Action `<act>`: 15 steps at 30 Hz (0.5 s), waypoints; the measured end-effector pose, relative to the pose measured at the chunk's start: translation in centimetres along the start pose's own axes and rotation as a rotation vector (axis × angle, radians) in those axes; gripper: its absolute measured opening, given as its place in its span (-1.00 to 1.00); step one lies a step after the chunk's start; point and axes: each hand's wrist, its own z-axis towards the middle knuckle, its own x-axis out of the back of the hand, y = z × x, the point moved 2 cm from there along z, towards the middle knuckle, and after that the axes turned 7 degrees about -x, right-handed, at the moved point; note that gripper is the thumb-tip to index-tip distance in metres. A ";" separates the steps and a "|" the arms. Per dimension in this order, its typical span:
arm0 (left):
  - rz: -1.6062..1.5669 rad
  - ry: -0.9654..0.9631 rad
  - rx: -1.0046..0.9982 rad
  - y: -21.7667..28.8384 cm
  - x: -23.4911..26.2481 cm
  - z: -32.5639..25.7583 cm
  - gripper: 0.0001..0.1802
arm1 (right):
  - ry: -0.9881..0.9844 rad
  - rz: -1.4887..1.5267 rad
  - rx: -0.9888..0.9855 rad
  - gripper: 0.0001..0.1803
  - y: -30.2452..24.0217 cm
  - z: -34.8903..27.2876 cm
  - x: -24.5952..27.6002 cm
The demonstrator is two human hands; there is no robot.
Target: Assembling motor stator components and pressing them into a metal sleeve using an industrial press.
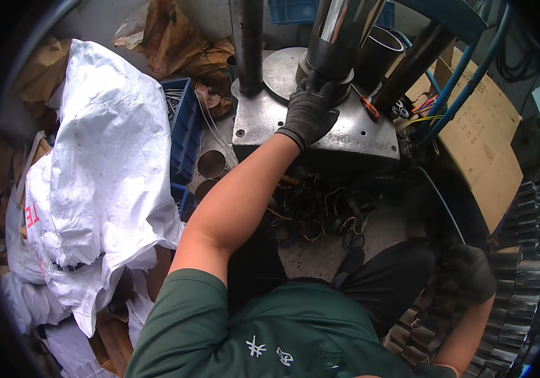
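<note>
Toward the back edge of the metal block [260,126]: grey ring [343,77] on a round plate [276,66], beneath a polished cylinder [344,24].
Left hand [311,113]: dark-gloved, fingers spread, tips at the ring.
Right hand [469,272]: blurred, well apart from the front right corner; one cannot tell whether it grips anything.
Right edge: orange-handled tool [370,108].
Beyond the left edge: blue crate [185,138], white sack [112,138].

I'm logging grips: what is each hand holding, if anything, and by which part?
Left hand: fingers at the metal cylinder's base; a hold cannot be told. Right hand: at a thin rod's lower end; blur hides any grip.
</note>
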 end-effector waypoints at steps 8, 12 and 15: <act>-0.003 -0.019 0.005 0.1 -0.3 0.2 -0.17 | 0.069 0.041 -0.008 -0.72 -1.8 -0.8 -1.2; -0.029 -0.018 0.018 0.4 0.2 0.1 -0.17 | 0.109 0.064 -0.010 -0.72 -1.9 -0.1 -0.2; -0.040 -0.019 0.014 0.3 0.3 0.1 -0.18 | 0.133 0.076 -0.010 -0.72 -1.4 -0.5 0.3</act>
